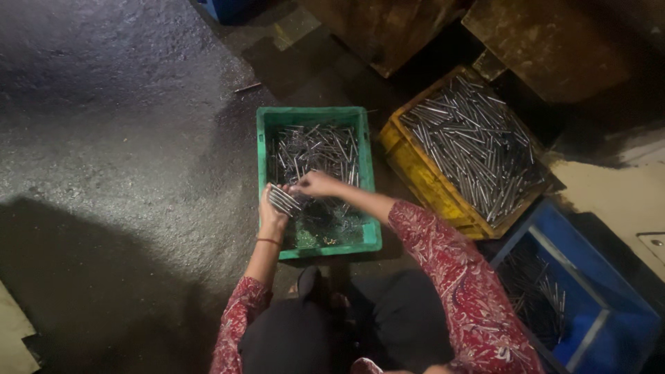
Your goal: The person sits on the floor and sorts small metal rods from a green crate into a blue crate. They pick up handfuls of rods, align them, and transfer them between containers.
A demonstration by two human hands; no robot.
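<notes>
Head view:
Progress: green crate approx half full of loose metal rods; small bundle already gathered in left hand; most rods in crate not yet picked. Yellow crate to the right is heaped w/ rods; blue crate holds a few.
Left hand: raised over crate's near-left part, palm up, fingers clamped round bundle, rod ends sticking out past fingertips.
Right hand: arm reaching across the crate, fingers pinched together at bundle's tip, just beside left fingers; looks like it nips a rod, too small to be sure.
Floor: dark, rough, under all crates.
</notes>
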